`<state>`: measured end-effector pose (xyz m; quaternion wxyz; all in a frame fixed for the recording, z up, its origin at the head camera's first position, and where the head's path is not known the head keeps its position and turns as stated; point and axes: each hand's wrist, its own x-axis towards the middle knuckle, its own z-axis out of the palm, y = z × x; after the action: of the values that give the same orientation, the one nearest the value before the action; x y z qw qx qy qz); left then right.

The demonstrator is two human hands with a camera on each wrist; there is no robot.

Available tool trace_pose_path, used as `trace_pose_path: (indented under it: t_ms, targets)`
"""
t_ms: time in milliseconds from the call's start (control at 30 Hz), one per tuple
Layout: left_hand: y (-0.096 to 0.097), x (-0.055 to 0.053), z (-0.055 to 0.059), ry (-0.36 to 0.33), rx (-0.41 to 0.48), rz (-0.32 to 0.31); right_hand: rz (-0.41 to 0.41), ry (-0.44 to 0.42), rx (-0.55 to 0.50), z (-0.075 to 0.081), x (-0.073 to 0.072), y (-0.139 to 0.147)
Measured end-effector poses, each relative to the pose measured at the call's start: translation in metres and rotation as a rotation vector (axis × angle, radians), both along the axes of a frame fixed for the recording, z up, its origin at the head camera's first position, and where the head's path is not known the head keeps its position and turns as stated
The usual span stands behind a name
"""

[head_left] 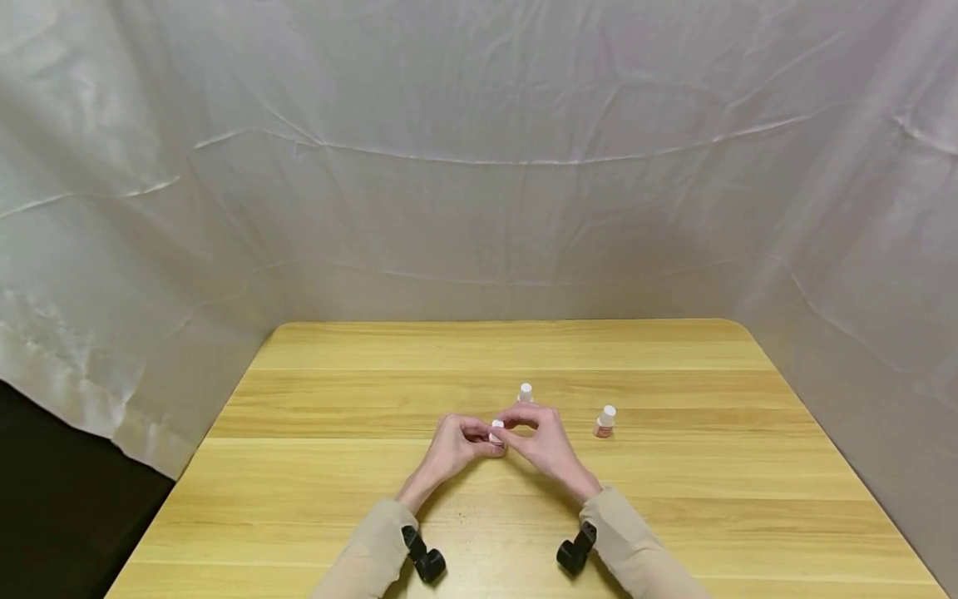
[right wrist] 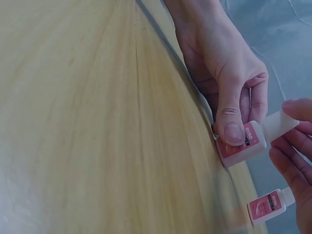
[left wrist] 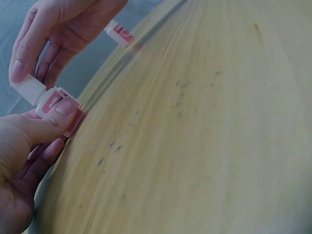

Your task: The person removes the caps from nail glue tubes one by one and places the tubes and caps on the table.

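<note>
A small white bottle (left wrist: 51, 105) with a pink label stands on the table, its tall white cap (right wrist: 279, 124) at the neck. My left hand (head_left: 452, 446) grips the bottle's body, thumb across the label. Thumb and fingers of my right hand (head_left: 545, 439) pinch the cap from the other side. A second bottle (head_left: 525, 391) with a white cap stands just behind my right hand, its lower part hidden. Farther right, a third bottle (head_left: 604, 422) stands upright, pink-labelled and white-capped, apart from both hands.
The wooden table (head_left: 314, 399) has rounded back corners and a few dark specks near the hands. Pale cloth curtains (head_left: 479, 208) hang behind it and at both sides. Each sleeve carries a small black wrist camera (head_left: 428, 561).
</note>
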<state>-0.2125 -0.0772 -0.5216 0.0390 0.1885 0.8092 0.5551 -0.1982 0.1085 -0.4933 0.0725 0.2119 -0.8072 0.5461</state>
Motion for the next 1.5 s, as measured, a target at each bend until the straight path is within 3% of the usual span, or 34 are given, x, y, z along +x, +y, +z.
trace_pose_path:
  t_ms: [200,400,633,867,1067,1367,1500]
  targets:
    - [0.000,0.000,0.000,0.008,-0.004,-0.005,0.027,-0.037,-0.044,-0.001,0.000,0.003]
    - [0.000,0.000,0.000,0.006,0.003,-0.005,-0.041,-0.018,-0.020,-0.001,0.000,-0.001]
    - [0.000,0.000,-0.001,-0.005,0.013,0.004,-0.033,-0.012,-0.016,0.025,0.014,-0.004]
    - [0.000,0.000,-0.001,-0.009,0.001,-0.002,-0.001,-0.013,-0.042,-0.001,0.002,0.002]
    - [0.000,0.000,0.000,-0.009,-0.009,-0.005,-0.002,-0.027,-0.037,-0.001,0.003,0.002]
    - [0.000,0.001,0.001,-0.001,0.005,-0.006,-0.043,-0.022,-0.026,0.029,0.017,-0.005]
    - [0.000,0.001,0.001,0.000,-0.002,-0.006,-0.035,-0.017,-0.010,0.035,0.020,-0.006]
